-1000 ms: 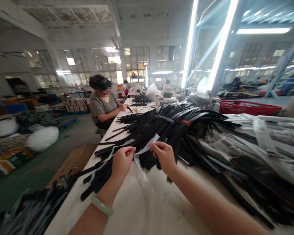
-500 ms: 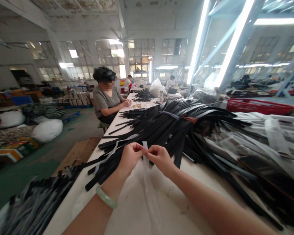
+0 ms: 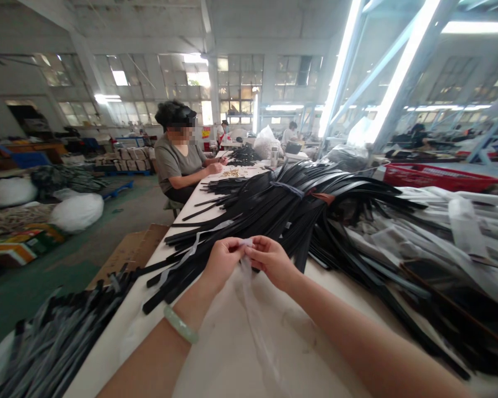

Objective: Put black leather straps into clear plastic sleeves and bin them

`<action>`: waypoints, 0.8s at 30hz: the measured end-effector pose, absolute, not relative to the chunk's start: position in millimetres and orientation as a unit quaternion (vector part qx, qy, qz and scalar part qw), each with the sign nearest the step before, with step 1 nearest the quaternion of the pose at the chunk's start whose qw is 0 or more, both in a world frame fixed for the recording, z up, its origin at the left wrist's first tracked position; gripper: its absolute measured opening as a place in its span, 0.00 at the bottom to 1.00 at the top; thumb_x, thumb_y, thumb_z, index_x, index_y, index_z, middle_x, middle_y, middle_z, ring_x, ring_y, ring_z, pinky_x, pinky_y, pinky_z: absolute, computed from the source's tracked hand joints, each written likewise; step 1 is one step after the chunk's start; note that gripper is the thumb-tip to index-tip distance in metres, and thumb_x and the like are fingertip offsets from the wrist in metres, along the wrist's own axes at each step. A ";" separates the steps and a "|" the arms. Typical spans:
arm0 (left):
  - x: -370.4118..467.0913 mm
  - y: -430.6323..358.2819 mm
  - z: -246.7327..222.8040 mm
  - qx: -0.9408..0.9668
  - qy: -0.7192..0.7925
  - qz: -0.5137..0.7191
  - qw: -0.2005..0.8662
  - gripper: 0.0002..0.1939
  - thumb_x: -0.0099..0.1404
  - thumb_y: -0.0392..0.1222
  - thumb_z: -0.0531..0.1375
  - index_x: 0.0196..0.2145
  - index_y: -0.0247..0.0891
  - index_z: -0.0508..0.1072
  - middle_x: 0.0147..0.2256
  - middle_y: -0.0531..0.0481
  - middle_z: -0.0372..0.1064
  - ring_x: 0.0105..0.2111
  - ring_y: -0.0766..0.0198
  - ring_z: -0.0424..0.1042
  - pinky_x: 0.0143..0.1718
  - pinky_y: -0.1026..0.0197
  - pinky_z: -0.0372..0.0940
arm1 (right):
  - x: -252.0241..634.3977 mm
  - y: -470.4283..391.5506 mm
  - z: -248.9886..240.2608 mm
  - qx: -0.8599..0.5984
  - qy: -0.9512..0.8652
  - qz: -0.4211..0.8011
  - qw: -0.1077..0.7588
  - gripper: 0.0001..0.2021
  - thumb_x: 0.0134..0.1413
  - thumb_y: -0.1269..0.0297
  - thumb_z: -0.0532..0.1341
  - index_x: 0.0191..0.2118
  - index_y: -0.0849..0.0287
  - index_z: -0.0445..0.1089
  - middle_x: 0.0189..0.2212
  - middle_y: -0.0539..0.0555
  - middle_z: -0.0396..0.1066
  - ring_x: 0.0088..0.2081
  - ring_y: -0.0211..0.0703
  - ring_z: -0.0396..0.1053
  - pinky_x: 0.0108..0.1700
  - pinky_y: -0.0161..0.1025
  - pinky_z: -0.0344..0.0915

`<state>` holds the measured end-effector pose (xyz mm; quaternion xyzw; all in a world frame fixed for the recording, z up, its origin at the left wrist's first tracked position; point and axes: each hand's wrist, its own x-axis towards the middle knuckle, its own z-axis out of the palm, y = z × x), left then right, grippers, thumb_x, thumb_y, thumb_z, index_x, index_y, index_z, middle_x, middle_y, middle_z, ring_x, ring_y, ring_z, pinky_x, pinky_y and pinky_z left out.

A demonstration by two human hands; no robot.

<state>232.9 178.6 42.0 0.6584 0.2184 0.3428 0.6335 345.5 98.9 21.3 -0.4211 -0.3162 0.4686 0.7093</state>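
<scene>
A thin translucent white strip (image 3: 253, 312) hangs from between my fingertips and trails down over the pale table toward me. My left hand (image 3: 224, 260) pinches its upper end, thumb against fingers, with a green bangle on that wrist. Close beside it, nearly touching, my right hand (image 3: 270, 261) pinches the same end. A short whitish piece of the strip shows above the fingertips. Just beyond both hands lies a large heap of black strips (image 3: 269, 207), tied with a bluish band. Another whitish strip (image 3: 195, 246) lies across the black ends at the left.
A person in a grey top (image 3: 180, 160) sits at the table's far left side. Dark strips (image 3: 66, 337) are piled at lower left, near cardboard (image 3: 128, 251). White wrapped material (image 3: 440, 221) lies at right, before a red crate (image 3: 440, 176). Small pieces lie near the person.
The strip's upper end, upright before, is now folded down between my fingertips. My right fingers have shifted up around it. The view has tilted slightly downward.
</scene>
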 end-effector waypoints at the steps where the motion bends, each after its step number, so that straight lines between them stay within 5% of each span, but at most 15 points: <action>1: 233.2 178.3 41.1 0.644 0.224 0.342 0.646 0.08 0.49 0.42 0.66 0.25 0.33 0.78 0.26 0.47 0.74 0.27 0.64 0.69 0.31 0.64 0.62 | 345.1 98.7 21.1 -0.428 -0.320 0.461 0.708 0.21 0.33 0.61 0.73 0.35 0.59 0.67 0.26 0.47 0.67 0.24 0.32 0.65 0.27 0.30 0.64; 6: 234.1 178.0 38.4 0.574 0.251 0.338 0.702 0.15 0.44 0.46 0.70 0.27 0.33 0.78 0.26 0.46 0.75 0.25 0.64 0.69 0.31 0.62 0.64 | 346.3 101.4 20.3 -0.466 -0.381 0.405 0.688 0.23 0.32 0.58 0.73 0.36 0.59 0.67 0.22 0.45 0.68 0.23 0.34 0.68 0.29 0.34 0.68; 10: 233.1 187.6 37.0 0.584 0.305 0.371 0.654 0.17 0.38 0.47 0.71 0.24 0.32 0.78 0.23 0.46 0.74 0.23 0.65 0.68 0.29 0.62 0.62 | 377.6 105.3 19.3 -0.634 -0.419 0.246 0.602 0.15 0.44 0.52 0.65 0.32 0.59 0.67 0.20 0.49 0.70 0.22 0.39 0.71 0.24 0.35 0.68; 15: 230.1 201.1 35.4 0.592 0.345 0.404 0.606 0.13 0.36 0.43 0.71 0.19 0.33 0.75 0.18 0.51 0.69 0.20 0.69 0.64 0.28 0.63 0.59 | 414.1 102.3 18.0 -0.744 -0.396 0.098 0.529 0.11 0.52 0.57 0.59 0.28 0.60 0.67 0.18 0.51 0.68 0.19 0.40 0.69 0.21 0.35 0.62; 21: 226.9 201.0 37.6 0.632 0.363 0.412 0.547 0.11 0.36 0.39 0.70 0.15 0.34 0.72 0.15 0.54 0.66 0.18 0.70 0.62 0.26 0.64 0.56 | 398.7 100.4 16.8 -0.775 -0.443 0.021 0.450 0.13 0.44 0.53 0.65 0.23 0.57 0.68 0.24 0.55 0.72 0.33 0.49 0.71 0.35 0.40 0.63; 24: 226.3 196.0 39.2 0.681 0.323 0.366 0.546 0.10 0.40 0.41 0.69 0.17 0.34 0.73 0.18 0.52 0.69 0.19 0.69 0.63 0.26 0.64 0.57 | 399.4 102.6 13.0 -0.807 -0.373 0.072 0.453 0.21 0.39 0.48 0.67 0.15 0.56 0.60 0.17 0.56 0.67 0.27 0.47 0.68 0.27 0.38 0.59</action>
